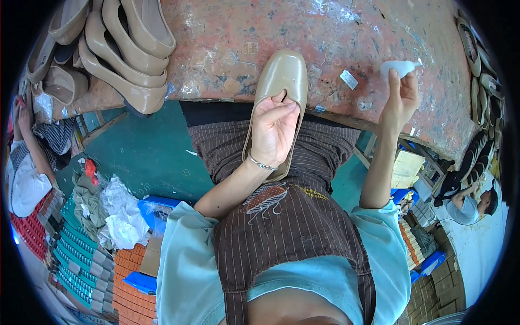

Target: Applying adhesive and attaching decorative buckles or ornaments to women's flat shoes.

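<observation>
A beige square-toed shoe (281,70) lies with its toe on the worn table edge and its heel end over my lap. My left hand (273,130) is at the shoe's opening, palm up. Its thumb and fingers close on the front edge of the opening, where a small notch shows. Off to the right, my right hand (400,103) is raised over the table, thumb and fingers around a small white squeeze bottle (397,67) whose thin nozzle points right. The bottle is well apart from the shoe.
Several beige shoes (124,59) are stacked at the table's left edge; more shoes (479,97) line its right end. A small pale label (349,79) lies on the paint-stained table (216,49). Other people sit at far left and far right. Crates and white plastic (122,206) stand lower left.
</observation>
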{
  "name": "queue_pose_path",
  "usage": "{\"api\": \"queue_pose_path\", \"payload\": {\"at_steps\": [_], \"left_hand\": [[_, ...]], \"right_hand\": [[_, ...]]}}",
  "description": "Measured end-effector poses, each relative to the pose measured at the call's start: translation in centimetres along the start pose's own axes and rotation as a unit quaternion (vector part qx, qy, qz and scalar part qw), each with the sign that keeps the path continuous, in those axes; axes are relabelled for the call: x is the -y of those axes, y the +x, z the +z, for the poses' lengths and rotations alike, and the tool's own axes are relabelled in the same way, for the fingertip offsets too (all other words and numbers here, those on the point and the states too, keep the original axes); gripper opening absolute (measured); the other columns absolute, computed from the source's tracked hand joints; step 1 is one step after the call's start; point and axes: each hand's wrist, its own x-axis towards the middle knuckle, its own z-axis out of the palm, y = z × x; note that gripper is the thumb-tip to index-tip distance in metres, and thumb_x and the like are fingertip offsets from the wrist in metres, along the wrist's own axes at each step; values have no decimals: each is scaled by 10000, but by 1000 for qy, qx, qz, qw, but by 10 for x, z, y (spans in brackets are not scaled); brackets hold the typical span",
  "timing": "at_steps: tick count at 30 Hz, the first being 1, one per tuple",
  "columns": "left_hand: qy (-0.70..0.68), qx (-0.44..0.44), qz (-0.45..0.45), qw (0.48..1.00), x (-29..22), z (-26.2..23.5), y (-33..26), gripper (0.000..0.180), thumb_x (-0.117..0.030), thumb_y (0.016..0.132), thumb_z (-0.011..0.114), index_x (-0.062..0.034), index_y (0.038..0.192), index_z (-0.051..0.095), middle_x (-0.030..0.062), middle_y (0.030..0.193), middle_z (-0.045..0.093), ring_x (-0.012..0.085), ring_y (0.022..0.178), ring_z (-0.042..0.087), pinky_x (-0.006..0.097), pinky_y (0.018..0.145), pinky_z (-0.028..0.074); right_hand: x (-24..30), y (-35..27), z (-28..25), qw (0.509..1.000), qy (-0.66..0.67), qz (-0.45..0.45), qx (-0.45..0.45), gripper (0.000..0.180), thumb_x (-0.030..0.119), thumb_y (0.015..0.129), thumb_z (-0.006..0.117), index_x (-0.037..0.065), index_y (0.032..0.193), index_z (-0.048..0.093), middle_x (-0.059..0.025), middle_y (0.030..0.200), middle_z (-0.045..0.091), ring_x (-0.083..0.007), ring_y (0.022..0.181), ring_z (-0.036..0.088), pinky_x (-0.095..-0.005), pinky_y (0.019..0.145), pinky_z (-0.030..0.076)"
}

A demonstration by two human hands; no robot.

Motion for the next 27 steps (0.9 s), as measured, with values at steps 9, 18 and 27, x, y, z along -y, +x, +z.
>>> {"api": "queue_pose_path", "payload": {"at_steps": [9,18,27], "left_hand": [[7,-68,15,998,-4,2,-7,154,68,802,523,-61,741,581,24,785,598,130,795,539,312,878,399],[-5,-63,4,998,-2,1,-3,158,-8,835,536,1,990,564,75,980,614,175,981,556,331,941,406],[-9,-54,11,998,0,0,-1,208,-57,844,523,11,1037,558,97,1036,607,211,1031,540,358,972,381]], "right_hand": [[-42,9,-28,946,-291,-115,-87,253,89,796,665,1,1018,583,-115,928,615,-190,852,576,-304,772,444],[-5,72,109,838,-375,-396,-7,202,141,861,605,53,1042,620,-124,957,633,-230,872,598,-305,807,450],[-14,77,98,935,-288,-143,152,212,188,902,565,22,1019,625,-92,823,643,-177,712,602,-268,698,464]]}}
